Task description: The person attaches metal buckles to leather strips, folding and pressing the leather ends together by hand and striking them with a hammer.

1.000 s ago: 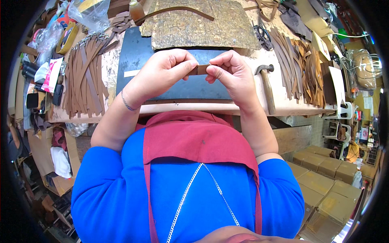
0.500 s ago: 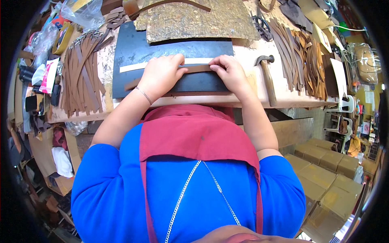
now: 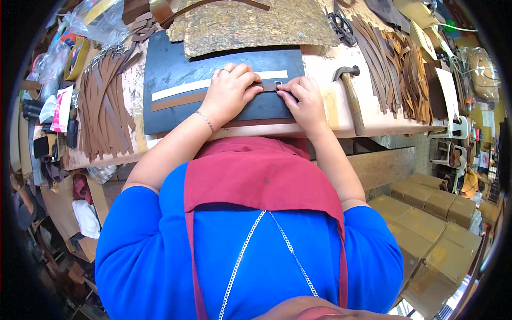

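Observation:
A brown leather strap (image 3: 178,101) lies flat across the black mat (image 3: 213,57), just on the near side of a white strip (image 3: 176,93). My left hand (image 3: 230,92) presses on the strap near its middle, fingers curled and thumb against it. At the strap's right end a small metal buckle (image 3: 278,84) shows by the fingertips of my right hand (image 3: 304,100). Those fingers pinch the strap end there. Part of the strap and of the white strip is hidden under my left hand.
Right of the mat lies a hammer (image 3: 349,98). Bundles of brown straps sit on the left (image 3: 104,106) and right (image 3: 408,88). A rough, mottled board (image 3: 256,29) overlaps the mat's far edge. Cardboard boxes (image 3: 426,224) stand below at the right.
The strap has straightened alongside the white strip, its left end moving farther away. My left hand has shifted slightly right, and the buckle by my right fingertips now shows.

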Tool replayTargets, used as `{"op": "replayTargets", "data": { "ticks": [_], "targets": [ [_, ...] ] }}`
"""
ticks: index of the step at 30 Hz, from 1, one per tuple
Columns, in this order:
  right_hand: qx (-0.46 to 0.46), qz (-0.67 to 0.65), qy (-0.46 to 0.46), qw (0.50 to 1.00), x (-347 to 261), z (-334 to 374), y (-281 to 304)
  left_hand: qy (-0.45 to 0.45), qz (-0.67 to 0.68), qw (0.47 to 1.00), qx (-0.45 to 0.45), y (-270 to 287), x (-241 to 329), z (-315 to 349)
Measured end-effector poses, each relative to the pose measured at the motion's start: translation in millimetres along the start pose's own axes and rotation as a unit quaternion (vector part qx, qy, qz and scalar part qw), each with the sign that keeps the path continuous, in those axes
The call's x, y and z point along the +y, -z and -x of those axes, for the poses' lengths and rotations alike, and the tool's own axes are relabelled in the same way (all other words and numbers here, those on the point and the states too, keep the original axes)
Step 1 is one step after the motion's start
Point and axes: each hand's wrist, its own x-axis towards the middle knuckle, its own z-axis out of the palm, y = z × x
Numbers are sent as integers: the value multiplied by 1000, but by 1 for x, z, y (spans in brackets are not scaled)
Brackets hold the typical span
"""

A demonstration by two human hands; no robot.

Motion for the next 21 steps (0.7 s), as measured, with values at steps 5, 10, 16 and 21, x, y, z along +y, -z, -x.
{"op": "replayTargets", "data": {
  "ticks": [5, 10, 16, 21],
  "targets": [
    [30, 9, 5, 999, 0, -1, -5, 10, 8, 1000, -8, 0, 0, -6],
    [21, 27, 31, 999, 4, -5, -5, -5, 16, 1000, -3, 0, -9, -7],
    [2, 36, 45, 998, 3, -4, -7, -23, 24, 999, -38, 9, -13, -6],
    [13, -1, 28, 1000, 5, -6, -9, 2, 1, 1000, -14, 5, -4, -10]
  ]
}}
